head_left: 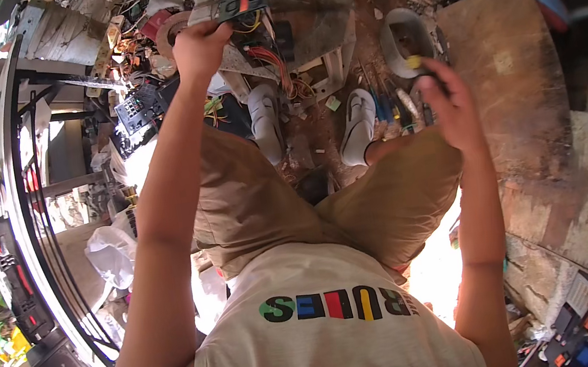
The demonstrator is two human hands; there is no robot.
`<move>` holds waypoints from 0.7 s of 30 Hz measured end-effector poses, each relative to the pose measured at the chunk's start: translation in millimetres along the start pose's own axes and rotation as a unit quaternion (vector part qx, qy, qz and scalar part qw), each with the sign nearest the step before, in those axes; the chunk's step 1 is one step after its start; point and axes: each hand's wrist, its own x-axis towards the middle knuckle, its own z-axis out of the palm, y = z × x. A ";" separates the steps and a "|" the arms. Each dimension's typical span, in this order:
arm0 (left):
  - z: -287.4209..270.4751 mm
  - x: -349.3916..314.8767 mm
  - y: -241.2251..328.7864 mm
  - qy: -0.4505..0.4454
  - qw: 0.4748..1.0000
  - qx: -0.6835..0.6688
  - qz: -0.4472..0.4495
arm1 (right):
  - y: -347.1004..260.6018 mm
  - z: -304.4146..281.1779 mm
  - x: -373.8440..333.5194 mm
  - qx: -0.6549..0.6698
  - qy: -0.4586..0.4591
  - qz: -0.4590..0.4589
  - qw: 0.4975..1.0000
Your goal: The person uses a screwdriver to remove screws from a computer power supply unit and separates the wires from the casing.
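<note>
My left hand [202,49] is closed on the edge of a dark green circuit board [241,5] with an orange-red part on it. Thin yellow wires [251,24] hang from the board, over the worn round top of a low stand [319,20]. A bundle of reddish wires [266,57] lies below it. My right hand [456,106], slightly blurred, is raised by my right knee with its fingers apart. Just past its index fingertip is a small yellow piece [413,61], above the near edge of an oval grey tub [388,40]; whether they touch is unclear.
Several screwdrivers and hand tools [389,105] lie between my right shoe [357,124] and the tub. A wooden board [506,76] lies at the right. Electronic scrap [138,108] is heaped at the left, beside a metal frame [21,186] and a plastic bag [110,252].
</note>
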 end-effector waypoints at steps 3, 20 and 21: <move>-3.8 13.0 2.1 -0.144 0.989 0.037 -0.015 | -15.8 40.3 15.0 -0.140 -0.067 0.028 0.987; -13.3 45.8 -65.5 -0.338 0.886 -0.279 -0.154 | 27.2 119.1 130.9 -0.158 -0.131 0.082 0.975; -9.2 49.4 -57.8 -0.329 0.882 -0.278 -0.189 | 24.7 117.4 133.0 -0.162 -0.139 0.080 0.974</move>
